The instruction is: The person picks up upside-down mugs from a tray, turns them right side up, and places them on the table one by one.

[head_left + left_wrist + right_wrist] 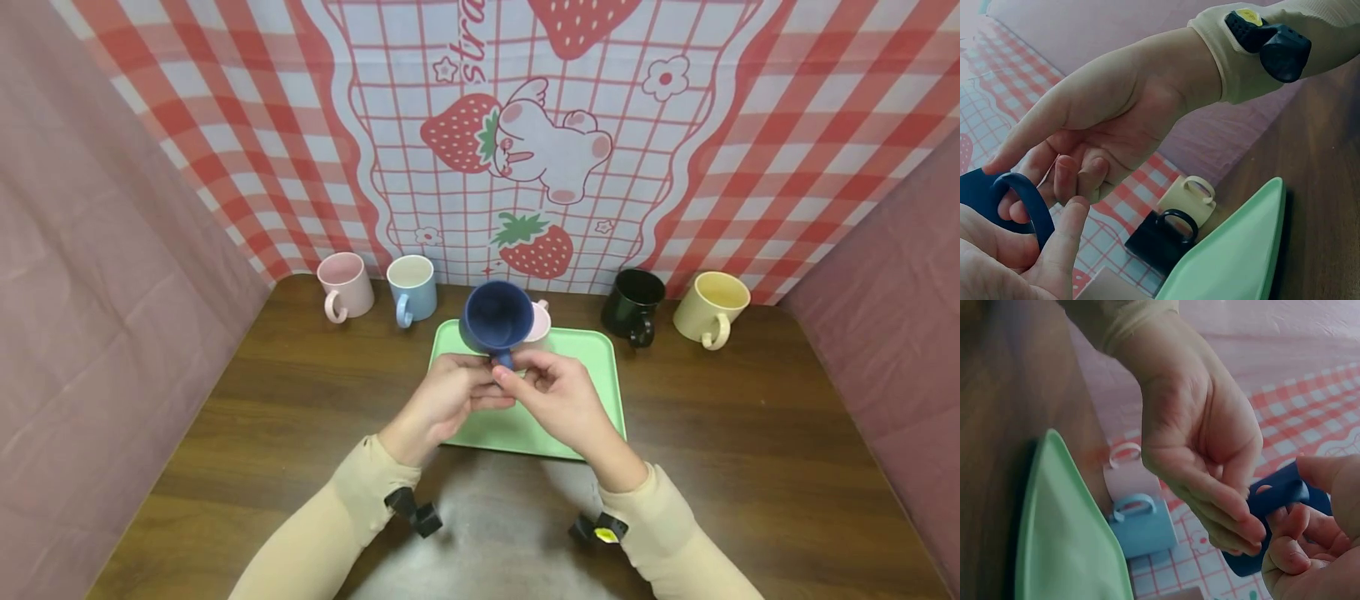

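Both hands hold a dark blue mug [498, 317] up over the near side of the scene, its mouth tilted toward the head camera. My right hand [558, 400] pinches the handle between thumb and curled fingers. From the other side, my left hand [442, 396] has its thumb and rather straight fingers at the mug's handle side. Part of that left grip is hidden behind the handle in the left wrist view. A light green tray [600, 358] lies below the hands. Mostly covered by the blue mug, a pale pink mug [540, 323] appears at the tray's far edge.
Along the back stand a pink mug [347, 287] and a light blue mug [412, 290] on the left, a black mug [633, 304] and a yellow mug [711, 308] on the right. A patterned cloth [555, 158] hangs behind the wooden table [750, 467].
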Available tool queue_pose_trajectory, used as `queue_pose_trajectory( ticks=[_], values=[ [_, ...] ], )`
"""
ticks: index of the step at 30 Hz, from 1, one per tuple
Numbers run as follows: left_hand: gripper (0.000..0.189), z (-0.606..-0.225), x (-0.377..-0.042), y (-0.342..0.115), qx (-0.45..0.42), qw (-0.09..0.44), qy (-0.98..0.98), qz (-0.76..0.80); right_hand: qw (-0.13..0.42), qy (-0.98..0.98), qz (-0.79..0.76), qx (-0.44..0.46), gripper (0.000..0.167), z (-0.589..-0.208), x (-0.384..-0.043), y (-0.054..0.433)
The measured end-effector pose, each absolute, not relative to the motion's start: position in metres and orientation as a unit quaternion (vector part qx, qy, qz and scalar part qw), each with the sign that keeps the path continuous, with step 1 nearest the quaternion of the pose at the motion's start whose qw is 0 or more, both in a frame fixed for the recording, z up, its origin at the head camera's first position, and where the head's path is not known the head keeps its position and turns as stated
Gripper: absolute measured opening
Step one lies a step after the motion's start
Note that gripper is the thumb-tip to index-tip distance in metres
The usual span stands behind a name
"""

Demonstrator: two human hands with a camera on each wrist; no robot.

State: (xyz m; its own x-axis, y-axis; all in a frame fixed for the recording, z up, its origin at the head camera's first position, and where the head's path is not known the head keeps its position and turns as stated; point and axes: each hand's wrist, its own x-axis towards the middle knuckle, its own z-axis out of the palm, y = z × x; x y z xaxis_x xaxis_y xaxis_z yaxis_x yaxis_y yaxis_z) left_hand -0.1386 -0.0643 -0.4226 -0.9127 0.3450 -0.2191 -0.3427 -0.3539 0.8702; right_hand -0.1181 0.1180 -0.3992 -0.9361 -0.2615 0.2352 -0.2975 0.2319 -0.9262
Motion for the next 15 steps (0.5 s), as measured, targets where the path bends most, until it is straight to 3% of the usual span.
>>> queue_pose_trajectory(
  ticks=[5,15],
  values=[
    [0.031,-0.4230,-0.1380,-0.0632,-0.001,0.211,0.530,0.821,-0.034,-0.753,0.638,0.160,0.019,-0.4003,-0.1162,0.1154],
    [0.031,-0.4242,-0.1378,-0.0621,0.009,0.207,0.546,0.812,-0.066,-0.721,0.675,0.143,0.023,-0.3995,-0.1139,0.1148]
  ],
)
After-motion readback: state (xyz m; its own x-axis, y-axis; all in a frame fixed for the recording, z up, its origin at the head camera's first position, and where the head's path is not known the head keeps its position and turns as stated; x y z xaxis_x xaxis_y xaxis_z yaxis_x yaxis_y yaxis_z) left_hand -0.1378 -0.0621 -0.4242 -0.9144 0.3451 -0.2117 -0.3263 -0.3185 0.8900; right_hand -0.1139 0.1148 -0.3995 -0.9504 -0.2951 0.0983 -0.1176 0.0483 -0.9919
